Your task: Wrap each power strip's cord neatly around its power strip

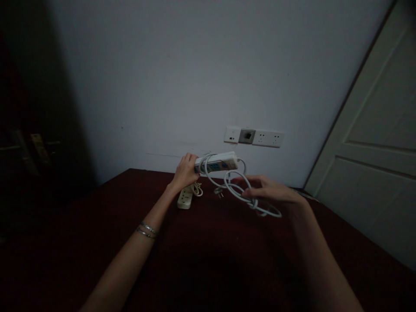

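My left hand (185, 171) is closed around one end of a white power strip (221, 162) with blue sockets, held up level above the dark red table (97, 234). Its white cord (238, 190) loops down from the strip. My right hand (269, 190) grips those loops, thumb and fingers pinched on the tangled part. The cord's plug (219, 191) dangles between my hands. A second, cream power strip (185, 199) lies on the table just below my left hand, with a short coiled cord beside it.
On the pale wall behind, a row of wall sockets (254, 137) sits just above table height. A white panelled door (373, 173) stands at the right. A dark door with a handle (35, 147) is at the far left.
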Demonstrator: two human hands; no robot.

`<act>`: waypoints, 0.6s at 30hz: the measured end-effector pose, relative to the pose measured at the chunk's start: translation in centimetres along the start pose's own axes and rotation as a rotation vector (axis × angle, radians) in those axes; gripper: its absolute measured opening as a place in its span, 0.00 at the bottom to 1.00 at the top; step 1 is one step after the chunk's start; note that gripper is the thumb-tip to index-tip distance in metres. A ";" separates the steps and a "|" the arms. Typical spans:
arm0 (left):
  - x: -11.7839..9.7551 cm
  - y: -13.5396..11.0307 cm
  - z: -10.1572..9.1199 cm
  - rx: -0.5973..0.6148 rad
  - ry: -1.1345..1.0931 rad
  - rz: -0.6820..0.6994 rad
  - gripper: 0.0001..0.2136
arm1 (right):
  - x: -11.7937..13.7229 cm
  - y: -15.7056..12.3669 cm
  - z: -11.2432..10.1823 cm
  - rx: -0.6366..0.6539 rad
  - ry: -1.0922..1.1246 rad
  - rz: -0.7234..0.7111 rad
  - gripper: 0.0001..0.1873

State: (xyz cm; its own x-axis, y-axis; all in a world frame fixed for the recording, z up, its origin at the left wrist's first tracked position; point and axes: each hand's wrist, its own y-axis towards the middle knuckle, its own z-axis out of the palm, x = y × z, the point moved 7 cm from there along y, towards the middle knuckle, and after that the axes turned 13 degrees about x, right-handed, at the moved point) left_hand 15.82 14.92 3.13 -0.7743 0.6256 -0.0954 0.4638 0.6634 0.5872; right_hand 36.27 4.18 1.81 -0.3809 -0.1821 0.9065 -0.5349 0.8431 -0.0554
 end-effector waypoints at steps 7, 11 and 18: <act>-0.4 -0.3 -0.9 -0.074 0.015 0.000 0.19 | -1.8 0.4 -2.5 -0.216 0.161 -0.063 0.19; -1.4 -0.4 -1.4 -0.108 0.041 0.041 0.18 | -2.5 1.1 -2.4 -0.239 0.239 -0.048 0.25; -4.3 -0.5 -1.0 -0.067 0.085 0.212 0.19 | -2.7 2.3 -2.9 -0.368 0.257 -0.162 0.19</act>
State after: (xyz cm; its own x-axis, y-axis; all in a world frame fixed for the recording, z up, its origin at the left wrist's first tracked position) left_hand 18.46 11.49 4.04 -0.6975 0.7093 0.1022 0.5925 0.4906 0.6389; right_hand 38.26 8.08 0.45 -0.0906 -0.2338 0.9681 -0.2517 0.9459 0.2048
